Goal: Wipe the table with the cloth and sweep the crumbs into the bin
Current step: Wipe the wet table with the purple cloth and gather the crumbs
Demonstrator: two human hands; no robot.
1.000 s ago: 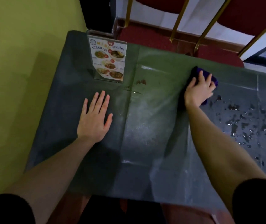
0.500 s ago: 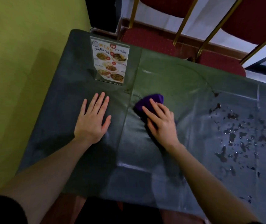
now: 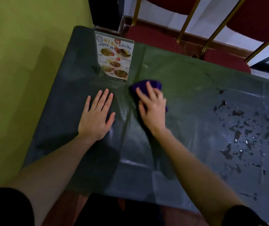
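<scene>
A dark green table (image 3: 187, 75) fills the view. My right hand (image 3: 152, 105) presses flat on a purple cloth (image 3: 144, 84) near the table's middle, just right of a standing menu card. Most of the cloth is hidden under the palm and the hand is blurred. My left hand (image 3: 97, 115) lies flat on the tabletop with fingers spread, just left of the right hand. Dark wet spots and crumbs (image 3: 244, 131) are scattered over the right part of the table. No bin is in view.
A menu card in a clear stand (image 3: 114, 59) stands at the table's far left. A yellow-green wall (image 3: 16, 70) runs along the left edge. Red chairs with gold legs (image 3: 187, 22) stand beyond the far edge.
My right hand swept the cloth from the far right of the table leftward to the middle, then a little further away toward the menu card. The left hand stayed put.
</scene>
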